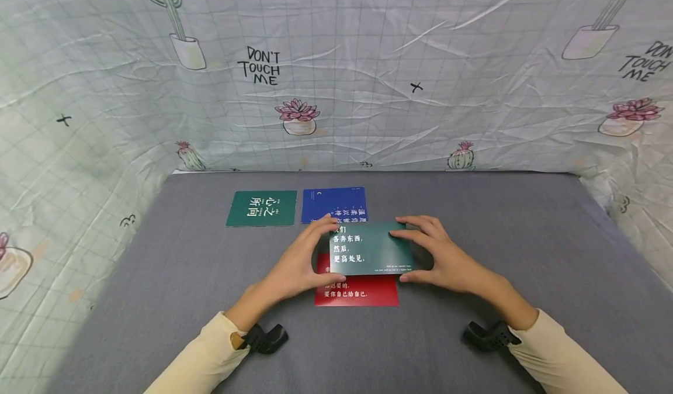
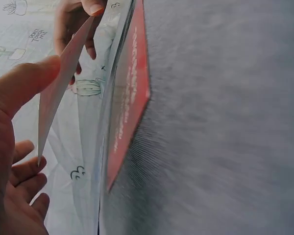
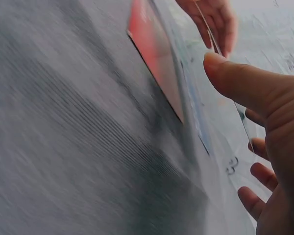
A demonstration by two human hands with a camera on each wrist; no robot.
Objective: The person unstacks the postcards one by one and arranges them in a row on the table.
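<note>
green card [image 1: 381, 249] | long axis left-right | reads upright | hands [image 1: 295, 267] [image 1: 454, 263] pinch ends

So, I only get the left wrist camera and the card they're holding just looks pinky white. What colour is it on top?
Observer: In the head view, the top of the held card is dark green.
Operator: Cool! Is anything on the table besides the red card?
Observer: Yes, a blue card and another green card lie farther from the person.
Operator: Which of those two is more to the left?
Observer: The green one, seen from where the person sits behind the head camera.
</note>
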